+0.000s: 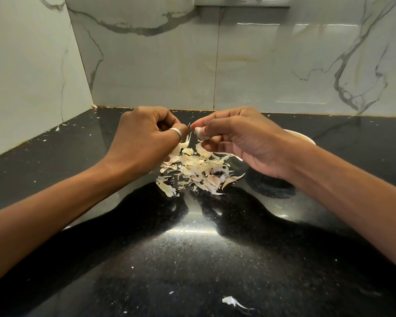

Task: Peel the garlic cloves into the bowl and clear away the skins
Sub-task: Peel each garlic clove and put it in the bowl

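A garlic clove [201, 134] is pinched between thumb and curled fingers of the right hand [242, 143], its long axis slanted and its bare end pointed at the left hand [144, 136]. The left hand's fingers are curled just beside the grip; whether anything is pinched cannot be told. Skins [197, 170] are heaped on the counter [192, 259] below the grip, and a bowl [306, 139] is half hidden behind the gripping hand.

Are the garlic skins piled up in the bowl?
No, the garlic skins lie heaped on the black counter, left of the bowl.
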### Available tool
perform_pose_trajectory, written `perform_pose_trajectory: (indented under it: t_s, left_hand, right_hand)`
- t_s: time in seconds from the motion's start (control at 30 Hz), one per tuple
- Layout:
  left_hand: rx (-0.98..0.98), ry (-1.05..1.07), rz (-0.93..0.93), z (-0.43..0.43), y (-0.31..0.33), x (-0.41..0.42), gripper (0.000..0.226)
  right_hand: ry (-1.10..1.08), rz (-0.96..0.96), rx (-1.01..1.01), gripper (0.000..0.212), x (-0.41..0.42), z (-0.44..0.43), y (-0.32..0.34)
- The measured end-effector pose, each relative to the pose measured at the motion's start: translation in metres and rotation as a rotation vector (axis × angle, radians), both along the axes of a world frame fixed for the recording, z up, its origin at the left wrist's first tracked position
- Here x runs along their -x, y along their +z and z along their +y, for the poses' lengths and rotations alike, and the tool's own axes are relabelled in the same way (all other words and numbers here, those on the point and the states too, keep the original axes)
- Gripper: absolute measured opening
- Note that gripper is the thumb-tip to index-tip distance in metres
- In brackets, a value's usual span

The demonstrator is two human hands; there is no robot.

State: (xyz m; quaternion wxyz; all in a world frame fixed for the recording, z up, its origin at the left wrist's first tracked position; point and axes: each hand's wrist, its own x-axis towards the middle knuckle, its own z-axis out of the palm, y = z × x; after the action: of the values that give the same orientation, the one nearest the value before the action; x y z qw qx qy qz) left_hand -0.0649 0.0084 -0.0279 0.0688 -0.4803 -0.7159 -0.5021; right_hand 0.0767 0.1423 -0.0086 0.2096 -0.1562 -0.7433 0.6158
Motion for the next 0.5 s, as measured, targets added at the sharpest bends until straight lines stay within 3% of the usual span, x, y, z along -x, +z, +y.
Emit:
perform_pose_trajectory:
  t_s: [0.27, 0.37, 0.5]
  left_hand:
    - [0.050, 0.051, 0.128, -0.0002, -0.0025, 0.0016, 0.023]
    - [0.072, -0.074, 0.141, -0.0012, -0.0026, -0.0015, 0.004]
    - [0.065, -0.177, 0.147, -0.0008, -0.0036, -0.0040, 0.019]
  right_hand:
    - [-0.084, -0.029, -0.107, 0.016, 0.0016, 0.0033, -0.0003]
    - [-0.097, -0.044, -0.154, 0.020, 0.0025, 0.0036, -0.0016]
    - [-0.084, -0.003, -0.137, 0.021, 0.0026, 0.0034, -0.0040]
